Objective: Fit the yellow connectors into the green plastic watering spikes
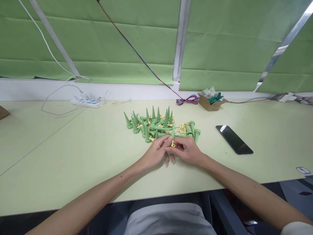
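Both hands meet in front of a heap of green cones (153, 125) on the pale table. Between them is a green spike (173, 133) with a small yellow valve (173, 144) at its lower end, the tip pointing up and away. My left hand (157, 150) closes round the spike's left side, its lower fingers hanging beneath. My right hand (187, 150) pinches from the right, close to the yellow valve. Loose yellow pieces (182, 128) lie just behind my right hand, beside more green cones (197, 133).
A black phone (234, 139) lies to the right. Along the back are a power strip (89, 102), a coiled red and blue cable (187, 100) and a small cardboard box (211, 104) with green ties and clear plastic. The table (73, 166) ends just before my body.
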Tool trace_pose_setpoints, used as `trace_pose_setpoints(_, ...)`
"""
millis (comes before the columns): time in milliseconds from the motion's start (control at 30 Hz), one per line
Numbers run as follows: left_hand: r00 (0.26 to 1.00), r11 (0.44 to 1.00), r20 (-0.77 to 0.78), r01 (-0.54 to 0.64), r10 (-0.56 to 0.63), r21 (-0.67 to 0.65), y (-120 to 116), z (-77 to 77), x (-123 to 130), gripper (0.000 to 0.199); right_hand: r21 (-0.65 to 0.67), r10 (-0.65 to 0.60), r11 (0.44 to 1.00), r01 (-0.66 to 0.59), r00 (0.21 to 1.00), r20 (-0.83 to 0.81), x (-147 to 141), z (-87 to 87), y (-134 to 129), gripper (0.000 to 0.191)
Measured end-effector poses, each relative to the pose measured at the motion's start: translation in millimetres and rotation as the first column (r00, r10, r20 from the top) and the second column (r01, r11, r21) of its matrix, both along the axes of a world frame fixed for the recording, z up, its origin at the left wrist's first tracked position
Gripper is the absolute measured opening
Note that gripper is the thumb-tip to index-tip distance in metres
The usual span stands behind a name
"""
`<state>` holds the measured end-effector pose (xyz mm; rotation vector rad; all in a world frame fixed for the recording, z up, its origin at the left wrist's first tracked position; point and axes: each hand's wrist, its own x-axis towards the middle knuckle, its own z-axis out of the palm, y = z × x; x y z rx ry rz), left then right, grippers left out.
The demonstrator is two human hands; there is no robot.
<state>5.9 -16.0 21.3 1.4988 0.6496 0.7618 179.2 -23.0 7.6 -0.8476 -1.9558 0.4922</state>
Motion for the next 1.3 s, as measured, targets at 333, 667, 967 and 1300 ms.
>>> trace_pose_setpoints(333, 0.998, 0.998, 0.018, 0.051, -0.052, 0.032, -0.9, -2.7, -3.0, 0.032, -0.011, 0.140, 0.990, -0.140, 0.990, 0.009, 1.9, -0.4, -0.5, 0.047)
trace_pose_setpoints(667, 0.999, 0.999, -0.027, 0.028, -0.027, 0.042, -1.0, -5.8, -3.9, 0.028, 0.035, 0.169, 0.985, -0.169, 0.986, 0.005, 2.3, 1.4, 0.0, 0.047)
trace_pose_setpoints(967, 0.996, 0.996, -0.077, -0.032, 0.039, 0.083, -0.2, -7.3, -4.2, 0.032, 0.012, 0.161, 0.987, -0.161, 0.987, 0.001, 1.7, 0.7, -0.4, 0.048)
trace_pose_setpoints(1300, 0.985, 0.974, -0.071, -0.142, 0.157, 0.174, -0.7, -5.0, -1.3, 0.037, -0.067, 0.053, 0.996, -0.055, 0.998, -0.032, 2.0, -1.7, 1.1, 0.048)
